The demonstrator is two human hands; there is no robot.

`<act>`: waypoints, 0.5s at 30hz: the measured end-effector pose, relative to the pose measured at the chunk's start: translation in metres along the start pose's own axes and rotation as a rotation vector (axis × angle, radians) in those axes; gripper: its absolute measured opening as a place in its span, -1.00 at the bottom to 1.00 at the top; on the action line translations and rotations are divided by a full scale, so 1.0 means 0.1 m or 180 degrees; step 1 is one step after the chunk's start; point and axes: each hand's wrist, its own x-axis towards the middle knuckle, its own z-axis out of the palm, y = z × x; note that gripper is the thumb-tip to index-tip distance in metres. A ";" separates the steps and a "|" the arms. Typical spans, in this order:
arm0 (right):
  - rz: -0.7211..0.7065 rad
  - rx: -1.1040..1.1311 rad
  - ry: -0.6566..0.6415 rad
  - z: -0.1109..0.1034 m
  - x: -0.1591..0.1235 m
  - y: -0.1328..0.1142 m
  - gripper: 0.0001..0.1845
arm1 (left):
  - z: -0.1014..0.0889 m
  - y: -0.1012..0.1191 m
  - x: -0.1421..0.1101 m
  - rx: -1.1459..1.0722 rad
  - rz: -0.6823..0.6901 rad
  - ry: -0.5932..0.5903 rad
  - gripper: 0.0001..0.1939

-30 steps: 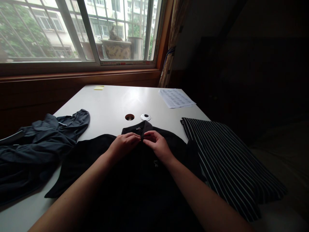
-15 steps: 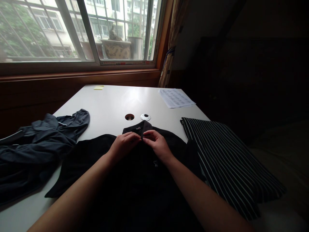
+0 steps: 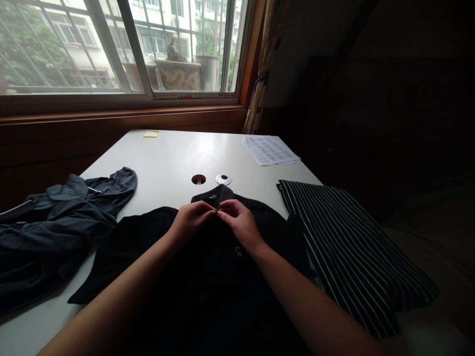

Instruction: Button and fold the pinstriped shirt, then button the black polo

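A black short-sleeved shirt (image 3: 211,277) with a collar (image 3: 224,191) lies spread face up in front of me, its collar end away from me. My left hand (image 3: 191,220) pinches the front opening just below the collar. Meeting it fingertip to fingertip, my right hand (image 3: 241,221) pinches the same spot from the other side. Whatever small part is between the fingertips, perhaps a button, is too dark to make out. A small pale logo (image 3: 239,251) shows on the chest, beneath my right wrist.
On the white table (image 3: 170,158), a crumpled dark grey garment (image 3: 70,212) lies at left and a folded striped cloth (image 3: 345,242) at right. Printed papers (image 3: 270,150) and a yellow sticky note (image 3: 151,134) sit at the back. A cable hole (image 3: 198,179) adjoins its loose cover (image 3: 223,179).
The fingers of both hands have shifted slightly at the collar, the left thumb and forefinger now more parted behind their tips. The shirt stays in place.
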 end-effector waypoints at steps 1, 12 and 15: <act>-0.0030 -0.0083 0.0024 0.01 -0.01 0.00 -0.72 | 0.00 0.02 0.00 -0.0055 -0.0103 -0.0026 -0.82; -0.0527 -0.0623 0.0112 0.05 -0.08 -0.11 -0.77 | 0.02 0.19 0.01 -0.0242 -0.0841 -0.0064 -0.72; -0.0576 -0.0653 0.0103 0.06 -0.08 -0.11 -0.78 | 0.02 0.21 0.01 -0.0197 -0.0846 -0.0073 -0.77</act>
